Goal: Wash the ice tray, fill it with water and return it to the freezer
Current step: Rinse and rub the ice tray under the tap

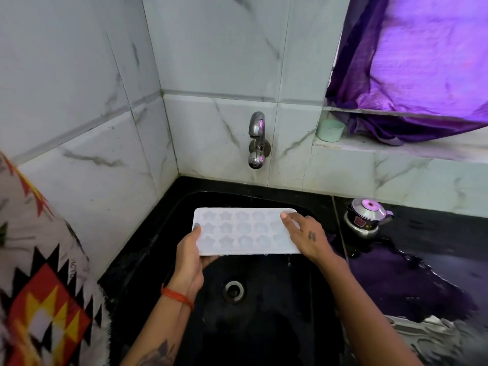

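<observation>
A white ice tray (237, 231) with star-shaped cells is held level above the black sink (264, 326). My left hand (188, 256) grips its left end, thumb on top and fingers underneath. My right hand (303, 233) lies on the tray's right end with straight fingers spread over the top. Drops hang from the tray's near edge. The chrome tap (256, 140) sticks out of the wall above the tray, and no water runs from it.
The sink drain (234, 287) sits below the tray. A small steel kettle (365, 216) stands on the wet black counter to the right. A pale cup (330, 130) rests on the window ledge beside a purple curtain (412, 62). A patterned cloth (45, 299) hangs at left.
</observation>
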The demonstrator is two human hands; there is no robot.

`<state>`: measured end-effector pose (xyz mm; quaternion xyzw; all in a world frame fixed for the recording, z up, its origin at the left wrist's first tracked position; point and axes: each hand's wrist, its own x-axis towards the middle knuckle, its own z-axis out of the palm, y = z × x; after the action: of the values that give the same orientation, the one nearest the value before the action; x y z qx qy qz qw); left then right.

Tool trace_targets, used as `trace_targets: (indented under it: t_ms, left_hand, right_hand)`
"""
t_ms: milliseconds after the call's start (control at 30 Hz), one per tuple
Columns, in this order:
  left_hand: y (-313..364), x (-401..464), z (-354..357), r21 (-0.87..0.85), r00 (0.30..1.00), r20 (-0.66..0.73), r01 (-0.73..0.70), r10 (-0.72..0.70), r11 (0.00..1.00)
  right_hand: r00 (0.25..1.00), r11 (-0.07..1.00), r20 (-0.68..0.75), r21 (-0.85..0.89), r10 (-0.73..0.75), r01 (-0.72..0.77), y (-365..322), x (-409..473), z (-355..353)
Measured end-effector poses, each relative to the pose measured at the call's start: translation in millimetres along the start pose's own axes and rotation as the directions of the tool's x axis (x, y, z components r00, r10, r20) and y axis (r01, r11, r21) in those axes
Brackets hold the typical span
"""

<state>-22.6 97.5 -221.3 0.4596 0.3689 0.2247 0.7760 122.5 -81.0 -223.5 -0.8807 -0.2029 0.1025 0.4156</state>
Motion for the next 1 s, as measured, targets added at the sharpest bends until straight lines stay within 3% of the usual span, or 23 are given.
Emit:
trace_targets:
  t_ms: [167, 433, 633, 767, 1000]
  left_hand:
    - [4, -13, 1, 0.010, 0.999, 0.050, 0.015, -0.015, 1.000]
    - [3, -27, 2, -0.005, 0.998, -0.060, -0.007, 0.006, 1.000]
    - [7, -33, 4, -0.036, 0.995, -0.096, -0.012, 0.009, 0.999]
    - [10, -37, 6, -0.039, 0.994, -0.110, -0.018, 0.014, 0.999]
    - [13, -41, 10, -0.069, 0.993, -0.121, -0.020, 0.011, 0.997]
  right_hand:
    - [1.000, 1.000, 0.009, -0.011, -0.002, 0.002, -4, -9, -11]
    - [0.999, 0.999, 0.014, -0.024, -0.042, 0.042, -4, -22, -23]
    - [0.999, 0.929, 0.028, -0.366, -0.045, 0.052, -9, -24, -29]
    - [0.998, 0.879, 0.022, -0.473, -0.052, 0.056, -9, -20, -30]
    - [0.998, 0.933, 0.032, -0.355, -0.057, 0.064, -14, -21, -33]
